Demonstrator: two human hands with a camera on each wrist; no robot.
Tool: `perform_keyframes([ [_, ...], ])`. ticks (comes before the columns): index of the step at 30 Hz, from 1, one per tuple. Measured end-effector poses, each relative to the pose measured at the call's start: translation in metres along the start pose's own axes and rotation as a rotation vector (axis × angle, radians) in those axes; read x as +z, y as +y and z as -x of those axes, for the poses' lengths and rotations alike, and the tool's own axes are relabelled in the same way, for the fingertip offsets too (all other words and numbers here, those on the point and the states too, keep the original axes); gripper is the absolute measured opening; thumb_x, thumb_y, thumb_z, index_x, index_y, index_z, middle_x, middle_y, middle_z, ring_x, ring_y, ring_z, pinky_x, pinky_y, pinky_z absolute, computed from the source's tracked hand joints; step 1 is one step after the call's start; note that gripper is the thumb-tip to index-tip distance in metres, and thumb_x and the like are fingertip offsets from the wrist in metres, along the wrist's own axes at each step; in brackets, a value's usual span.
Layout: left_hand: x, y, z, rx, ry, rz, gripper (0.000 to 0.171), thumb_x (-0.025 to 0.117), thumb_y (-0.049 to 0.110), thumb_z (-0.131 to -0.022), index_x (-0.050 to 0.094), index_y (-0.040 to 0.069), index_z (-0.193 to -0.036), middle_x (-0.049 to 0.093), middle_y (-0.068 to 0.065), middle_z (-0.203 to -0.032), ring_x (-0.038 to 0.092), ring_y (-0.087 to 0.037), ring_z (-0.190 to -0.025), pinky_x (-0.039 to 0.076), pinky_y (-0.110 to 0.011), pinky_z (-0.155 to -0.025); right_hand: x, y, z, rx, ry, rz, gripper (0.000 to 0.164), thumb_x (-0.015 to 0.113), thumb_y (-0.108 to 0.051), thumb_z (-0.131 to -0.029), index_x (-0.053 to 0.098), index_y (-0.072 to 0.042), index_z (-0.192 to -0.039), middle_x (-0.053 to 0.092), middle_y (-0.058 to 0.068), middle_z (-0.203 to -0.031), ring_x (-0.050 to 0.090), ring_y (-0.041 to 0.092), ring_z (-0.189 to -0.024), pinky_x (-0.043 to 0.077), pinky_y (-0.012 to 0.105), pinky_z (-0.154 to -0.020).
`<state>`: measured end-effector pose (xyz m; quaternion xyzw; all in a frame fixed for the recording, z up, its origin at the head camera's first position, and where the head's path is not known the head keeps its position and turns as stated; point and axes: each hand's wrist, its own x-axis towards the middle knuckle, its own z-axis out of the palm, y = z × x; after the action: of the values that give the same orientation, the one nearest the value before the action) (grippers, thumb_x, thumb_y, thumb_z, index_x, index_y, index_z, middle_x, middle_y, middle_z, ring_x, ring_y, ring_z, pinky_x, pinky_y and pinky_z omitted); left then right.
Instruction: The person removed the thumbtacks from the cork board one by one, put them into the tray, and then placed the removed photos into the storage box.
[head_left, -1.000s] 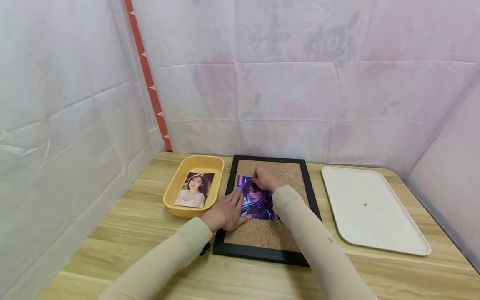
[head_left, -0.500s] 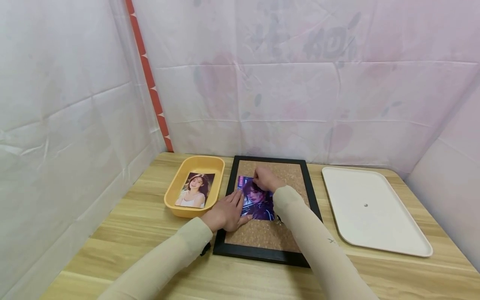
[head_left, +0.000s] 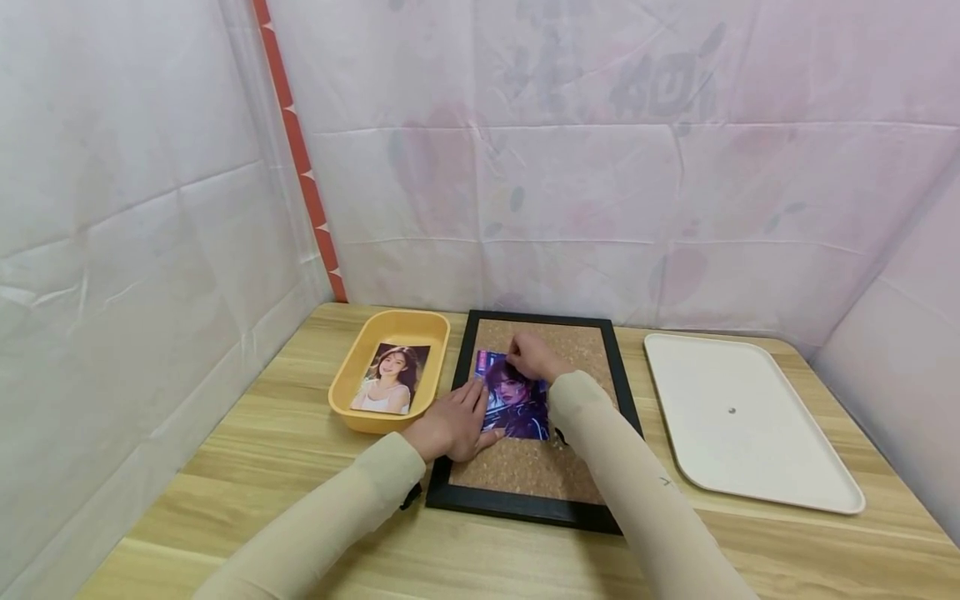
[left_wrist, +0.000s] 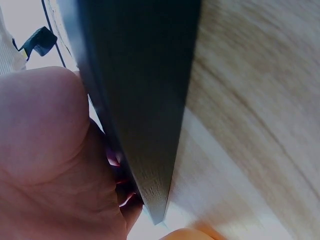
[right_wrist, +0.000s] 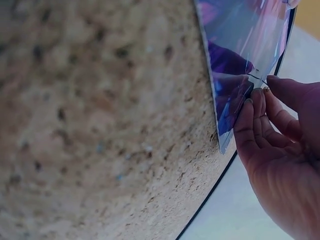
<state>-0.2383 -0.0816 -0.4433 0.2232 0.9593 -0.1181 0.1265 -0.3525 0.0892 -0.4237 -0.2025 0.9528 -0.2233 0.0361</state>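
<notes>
A purple-and-blue picture card (head_left: pixel 517 412) lies on the cork board (head_left: pixel 495 471), which has a black frame. My left hand (head_left: pixel 456 423) rests with straight fingers on the card's left edge. At the top of the card, my right hand (head_left: pixel 534 357) has its fingers curled close over the surface. In the right wrist view, its thumb and fingertips pinch a thin pin (right_wrist: pixel 257 78), whose needle points at the glossy card (right_wrist: pixel 232 90). The pin's head is mostly hidden by the fingers. The left wrist view shows my left palm (left_wrist: pixel 45 140) beside the dark frame (left_wrist: pixel 140 100).
A yellow basin (head_left: pixel 341 379) stands left of the board, with a portrait photo (head_left: pixel 390 379) in it. On the right lies a cream tray (head_left: pixel 757 450) bearing a small dark object (head_left: pixel 732 410). Fabric curtains (head_left: pixel 570 167) enclose the wooden table (head_left: pixel 247 467) at the back and sides.
Both hands and the card stay nearly in place. The right hand's fingers shift only very slightly at the card's top.
</notes>
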Motion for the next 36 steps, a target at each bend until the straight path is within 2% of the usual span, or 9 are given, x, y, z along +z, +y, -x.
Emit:
perform_keyframes([
  [5, -0.003, 0.002, 0.001, 0.005, -0.001, -0.014, 0.082, 0.023, 0.063, -0.107, 0.014, 0.005, -0.164, 0.005, -0.012, -0.172, 0.005, -0.026, -0.159, 0.014, -0.037, -0.127, -0.004, 0.004, 0.004, 0.006, 0.011, -0.046, 0.012, 0.062, -0.009, -0.101, 0.068, 0.001, -0.098, 0.067, 0.009, -0.090, 0.060, 0.020, -0.079, 0.053, 0.036, -0.073],
  [14, -0.021, 0.008, 0.015, 0.012, -0.002, -0.001, 0.079, 0.025, 0.061, -0.107, 0.019, 0.005, -0.164, 0.010, -0.012, -0.172, 0.010, -0.025, -0.158, 0.017, -0.036, -0.126, -0.010, 0.009, 0.007, 0.019, 0.007, -0.098, 0.012, 0.061, -0.008, -0.100, 0.067, 0.002, -0.100, 0.066, 0.010, -0.091, 0.059, 0.021, -0.081, 0.052, 0.036, -0.074],
  [21, -0.019, 0.009, 0.014, 0.027, 0.007, 0.003, 0.080, 0.026, 0.060, -0.108, 0.019, 0.003, -0.163, 0.010, -0.014, -0.172, 0.010, -0.027, -0.158, 0.016, -0.037, -0.127, -0.011, 0.013, 0.008, 0.055, -0.022, -0.125, 0.015, 0.059, -0.012, -0.102, 0.068, 0.000, -0.104, 0.067, 0.011, -0.098, 0.060, 0.021, -0.086, 0.053, 0.037, -0.077],
  [23, -0.018, 0.009, 0.014, 0.032, 0.022, 0.004, 0.080, 0.027, 0.061, -0.107, 0.020, 0.003, -0.163, 0.012, -0.014, -0.171, 0.011, -0.026, -0.158, 0.017, -0.036, -0.126, -0.011, 0.015, 0.010, 0.058, -0.034, -0.168, 0.016, 0.058, -0.012, -0.103, 0.068, 0.000, -0.105, 0.067, 0.011, -0.099, 0.060, 0.021, -0.086, 0.053, 0.035, -0.076],
  [29, -0.015, 0.007, 0.016, 0.031, 0.009, 0.039, 0.080, 0.029, 0.060, -0.107, 0.019, 0.003, -0.163, 0.011, -0.015, -0.171, 0.009, -0.028, -0.158, 0.016, -0.037, -0.127, -0.013, 0.019, 0.021, 0.075, -0.066, -0.321, 0.018, 0.057, -0.016, -0.105, 0.067, -0.001, -0.110, 0.067, 0.009, -0.100, 0.059, 0.020, -0.087, 0.051, 0.032, -0.076],
  [36, -0.017, 0.003, 0.021, 0.016, 0.018, 0.035, 0.080, 0.028, 0.060, -0.107, 0.021, 0.003, -0.163, 0.012, -0.014, -0.171, 0.011, -0.027, -0.158, 0.018, -0.039, -0.126, -0.022, 0.014, 0.037, 0.025, -0.036, -0.344, 0.018, 0.057, -0.018, -0.106, 0.066, -0.003, -0.109, 0.065, 0.010, -0.100, 0.059, 0.021, -0.088, 0.052, 0.032, -0.074],
])
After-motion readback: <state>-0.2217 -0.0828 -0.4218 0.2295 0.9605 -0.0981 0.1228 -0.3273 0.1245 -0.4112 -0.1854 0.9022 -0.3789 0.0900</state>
